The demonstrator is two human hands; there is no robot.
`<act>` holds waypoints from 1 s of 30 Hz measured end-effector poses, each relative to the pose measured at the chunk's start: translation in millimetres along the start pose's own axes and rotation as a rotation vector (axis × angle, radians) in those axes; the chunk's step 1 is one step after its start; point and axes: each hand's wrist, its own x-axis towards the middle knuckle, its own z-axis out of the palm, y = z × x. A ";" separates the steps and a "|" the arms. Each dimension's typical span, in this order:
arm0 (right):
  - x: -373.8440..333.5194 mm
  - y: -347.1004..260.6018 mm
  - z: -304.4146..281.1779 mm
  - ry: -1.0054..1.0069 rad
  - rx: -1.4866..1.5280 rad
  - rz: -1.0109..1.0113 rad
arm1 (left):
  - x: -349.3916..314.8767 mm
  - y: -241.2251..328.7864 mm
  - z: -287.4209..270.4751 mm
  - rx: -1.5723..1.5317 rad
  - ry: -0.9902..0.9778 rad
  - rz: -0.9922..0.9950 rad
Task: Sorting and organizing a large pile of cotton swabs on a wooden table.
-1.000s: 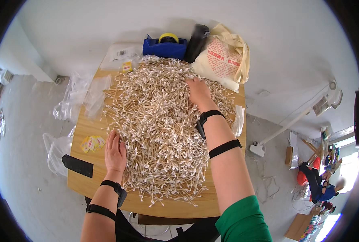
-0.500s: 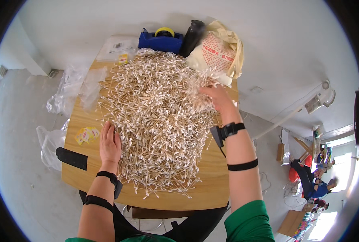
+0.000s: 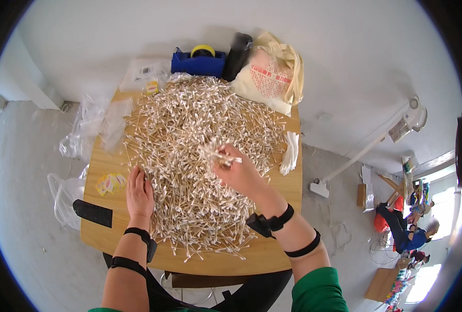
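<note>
A wide heap of cotton swabs (image 3: 189, 197) with pale sticks and white tips covers the middle of the wooden table (image 3: 272, 255). Over the heap's centre, my right hand (image 3: 239, 171) is closed round a small bunch of cotton swabs (image 3: 218, 152), their tips poking out past the fingers. My left hand (image 3: 139, 195) lies flat at the heap's left edge, fingers stretched out, holding nothing. Both forearms wear black straps with a small dark device.
Behind the heap stand a blue tape dispenser (image 3: 197, 65), a black bottle (image 3: 238, 56) and a cream cloth bag (image 3: 262, 78). Folded white material (image 3: 289, 152) lies right. Yellow packets (image 3: 110, 183), a black flat object (image 3: 91, 213) and clear plastic bags (image 3: 115, 124) are left.
My right hand has come from the heap's far right side back to its centre, with cotton swabs in it. My left hand has stayed beside the heap.
</note>
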 end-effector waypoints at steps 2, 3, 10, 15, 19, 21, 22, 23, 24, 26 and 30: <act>-0.4 6.5 2.9 0.084 -0.039 -0.103 | -0.8 0.0 -3.1 0.007 0.013 -0.004; -0.5 8.5 4.4 0.167 -0.073 -0.189 | -4.7 -1.2 -1.2 -0.018 0.014 -0.001; 17.6 3.9 -22.2 0.064 -0.245 -0.131 | 0.1 6.1 1.4 -0.054 -0.006 0.019; 88.8 61.5 -54.5 0.189 -0.472 0.001 | -1.5 -2.7 -3.5 -0.030 -0.009 0.000; 127.0 106.3 -91.1 0.318 -0.618 0.116 | 0.8 4.6 -2.7 -0.060 -0.030 0.006; 137.4 113.4 -96.5 0.338 -0.640 0.223 | 0.6 5.4 -2.6 -0.054 -0.031 0.009; 142.5 116.0 -95.7 0.337 -0.638 0.223 | 1.0 5.7 -2.5 -0.048 -0.031 0.014; 146.9 118.8 -95.0 0.320 -0.620 0.188 | 0.8 6.0 -3.1 -0.047 -0.033 0.015; 150.5 121.6 -95.3 0.304 -0.603 0.153 | 0.4 6.7 -3.7 -0.049 -0.035 0.010; 155.4 120.9 -87.9 0.267 -0.627 0.115 | -0.1 3.5 -4.8 -0.044 -0.043 0.004; 160.6 123.2 -87.8 0.215 -0.668 0.118 | 0.7 2.6 -4.0 -0.050 -0.031 0.015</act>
